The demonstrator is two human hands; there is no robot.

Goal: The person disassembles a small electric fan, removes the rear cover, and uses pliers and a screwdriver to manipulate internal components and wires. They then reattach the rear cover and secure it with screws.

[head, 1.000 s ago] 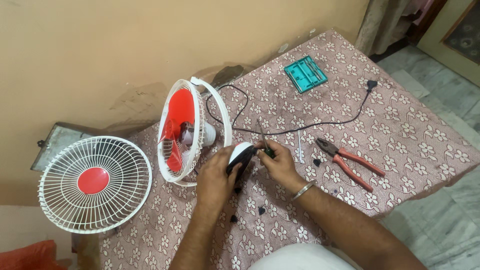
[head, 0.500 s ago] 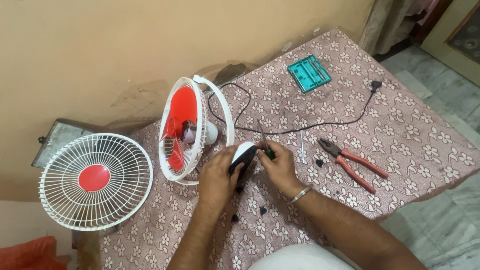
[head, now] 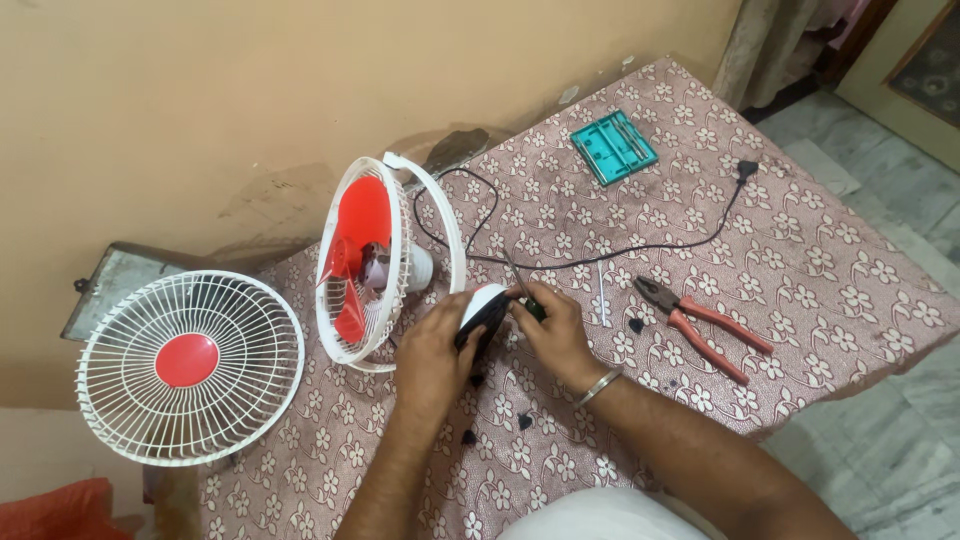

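Plastic: the white and black fan base lies mid-table, at 5 o'clock from the fan with red blades.
Left hand: fingers wrapped around the base, steadying it.
Right hand: fingers pinched around a dark-handled screwdriver, tip at the base.
Handling: light, stiff, smooth shell, probably slippery; best cupped by its rounded sides.
Cord: black, runs toward 1 o'clock.
Pliers: red-handled, at 3 o'clock from the hands.
Grille: white, loose, at 9 o'clock.

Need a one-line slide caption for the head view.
Both hands, left and right, hold the fan base beside red-handled pliers.
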